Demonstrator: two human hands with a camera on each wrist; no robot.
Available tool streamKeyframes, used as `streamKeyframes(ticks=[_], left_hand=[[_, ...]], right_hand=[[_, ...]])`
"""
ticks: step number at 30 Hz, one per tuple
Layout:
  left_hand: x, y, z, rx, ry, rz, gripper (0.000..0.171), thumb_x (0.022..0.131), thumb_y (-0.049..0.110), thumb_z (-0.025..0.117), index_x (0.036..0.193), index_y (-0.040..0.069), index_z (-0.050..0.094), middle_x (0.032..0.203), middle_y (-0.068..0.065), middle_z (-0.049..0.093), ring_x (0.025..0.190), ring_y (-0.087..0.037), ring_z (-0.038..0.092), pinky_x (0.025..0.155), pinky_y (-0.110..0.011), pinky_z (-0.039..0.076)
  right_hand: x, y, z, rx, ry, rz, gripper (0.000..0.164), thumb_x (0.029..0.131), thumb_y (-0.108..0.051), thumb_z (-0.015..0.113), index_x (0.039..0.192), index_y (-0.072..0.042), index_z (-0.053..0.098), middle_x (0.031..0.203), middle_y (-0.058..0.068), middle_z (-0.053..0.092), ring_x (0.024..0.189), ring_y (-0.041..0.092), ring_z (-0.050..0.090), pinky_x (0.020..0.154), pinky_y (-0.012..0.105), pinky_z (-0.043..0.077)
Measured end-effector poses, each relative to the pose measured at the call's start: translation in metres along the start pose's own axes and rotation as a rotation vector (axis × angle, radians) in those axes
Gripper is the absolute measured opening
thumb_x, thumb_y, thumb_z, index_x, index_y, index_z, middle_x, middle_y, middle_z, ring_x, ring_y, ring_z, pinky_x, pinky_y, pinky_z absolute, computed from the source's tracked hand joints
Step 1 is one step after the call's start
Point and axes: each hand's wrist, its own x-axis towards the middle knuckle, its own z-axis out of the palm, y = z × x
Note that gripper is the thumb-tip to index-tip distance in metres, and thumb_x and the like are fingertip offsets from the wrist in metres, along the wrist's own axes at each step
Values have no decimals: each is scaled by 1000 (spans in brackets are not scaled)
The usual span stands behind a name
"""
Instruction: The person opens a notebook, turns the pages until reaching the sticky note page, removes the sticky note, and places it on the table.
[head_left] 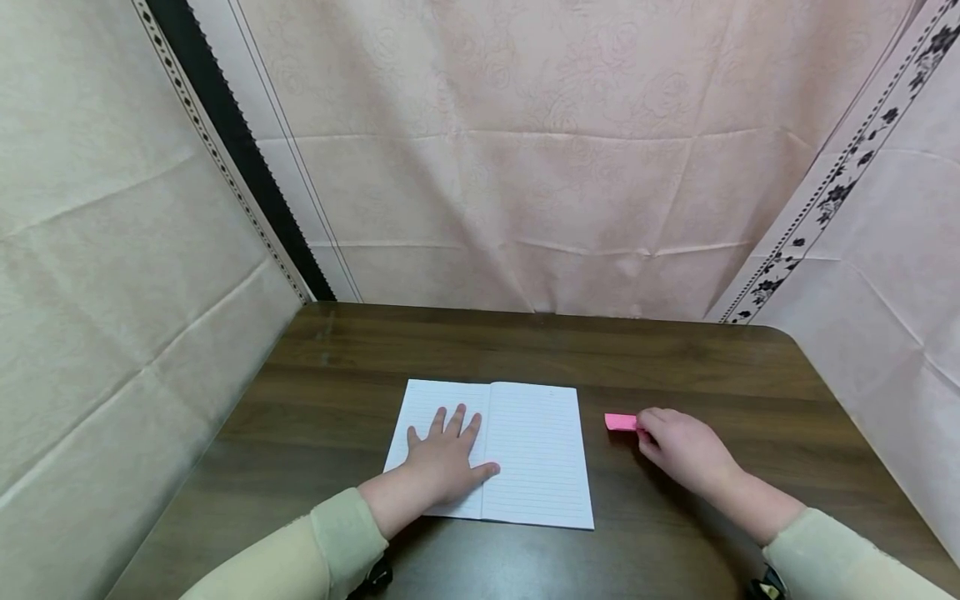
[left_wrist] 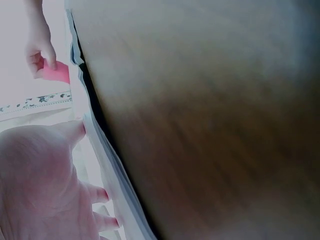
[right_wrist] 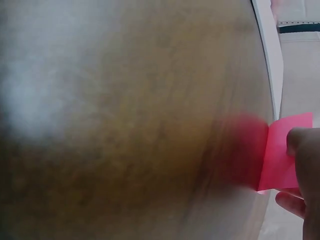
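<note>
An open notebook with ruled white pages lies flat on the brown wooden table. My left hand rests on its left page, fingers spread and straight; the left wrist view shows the palm side and the notebook's page edges. To the right of the notebook, my right hand pinches a pink sticky note between thumb and fingers. Seen from the right wrist, the note is a squarish sheet just above the table, its reflection showing on the surface. The right fingertips are partly hidden.
Pale patterned cloth hangs behind the table's far edge, with more cloth at the left and right. Dark wristbands show below both sleeves.
</note>
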Motion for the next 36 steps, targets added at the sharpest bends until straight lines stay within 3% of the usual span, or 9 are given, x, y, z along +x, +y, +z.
streamKeyframes(ticks=[6,10,13,16,21,29,36], left_hand=[[0,0,0,0,3,4,88,89,73,46,157,19,31,164,-10,20,149,-39,16,105,-75,19],[-1,0,-1,1,4,4,88,89,73,46,157,19,31,164,-10,20,149,-39,16,105,-75,19],[-1,0,-1,-1,4,3,88,89,73,47,157,19,31,164,-10,20,149,-39,16,105,-75,19],[-1,0,-1,-2,2,1,88,89,73,47,156,19,32,164,-10,20,149,-39,16,105,-75,19],[0,0,1,-2,0,0,88,89,73,47,156,19,32,164,-10,20,149,-39,16,105,-75,19],[0,0,1,3,3,2,88,89,74,47,156,19,32,164,-10,21,149,-39,17,105,-75,20],[-1,0,-2,-7,-2,0,88,89,73,47,156,19,32,163,-11,21,149,-39,16,105,-75,20]], right_hand=[[-4,-1,4,1,-10,-25,21,75,-7,70,76,-19,53,73,-11,48,65,9,43,58,29,43],[-4,-3,4,1,-108,37,21,76,-14,73,77,-21,53,76,-11,50,68,10,44,61,32,44],[-3,-6,3,-11,-178,86,16,79,-24,75,86,-17,63,85,-5,60,74,14,53,67,36,50],[-1,-9,4,-26,-228,124,32,81,-33,75,104,-12,71,101,3,66,88,21,61,76,42,54],[5,-14,6,-52,-293,164,58,83,-53,71,125,-12,69,117,11,64,102,30,61,84,48,53],[11,-19,10,-58,-330,191,80,84,-75,55,128,-10,67,120,13,62,105,32,58,86,52,51],[17,-25,8,-73,-356,200,80,85,-74,54,128,-9,66,115,11,62,99,29,58,81,49,51]])
